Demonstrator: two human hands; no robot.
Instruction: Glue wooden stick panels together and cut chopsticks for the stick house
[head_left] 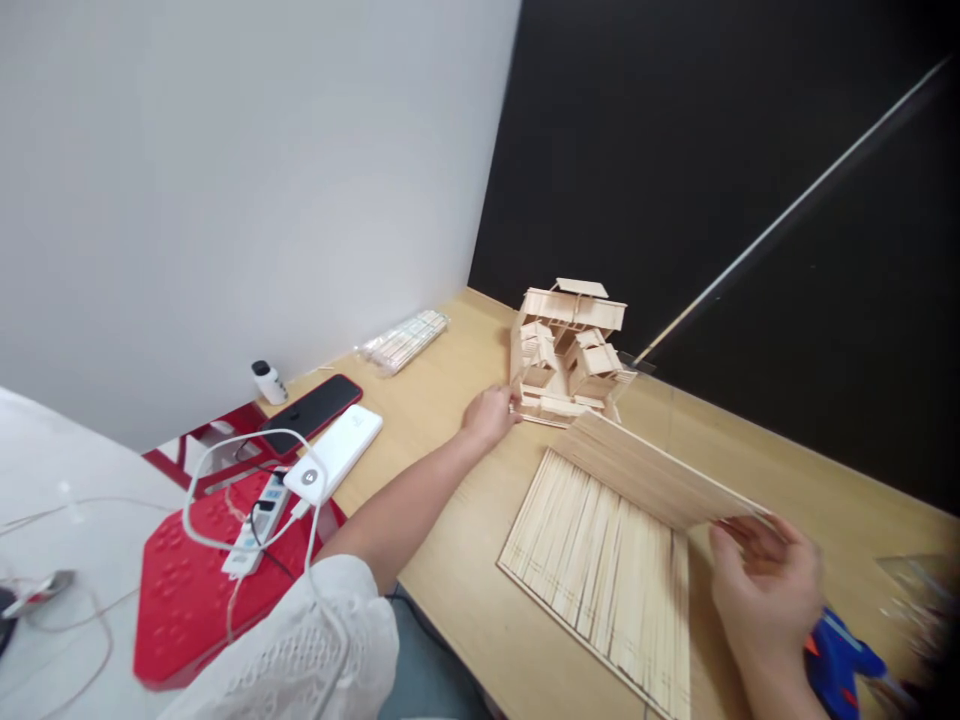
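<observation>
At the front left corner of a model house point(574, 350) made of thin wooden sticks, my left hand point(491, 412) has its fingers closed on the base. The model has several small roofed buildings and stands near the black wall. My right hand point(765, 590) grips the near right end of a tilted wooden stick panel point(645, 470), fingers behind it and thumb in front. Beneath that panel lies a larger flat mat of wooden sticks point(592, 570), with faint pencil marks along its left side. Part of the mat is hidden by the raised panel.
A blue glue gun point(836, 655) lies beside my right forearm. Bagged sticks point(405, 340) rest by the white wall. At left are a phone point(315, 415), a white power bank point(334, 455), a small bottle point(268, 382), and a red stool point(184, 600) with a power strip point(259, 525) and cables.
</observation>
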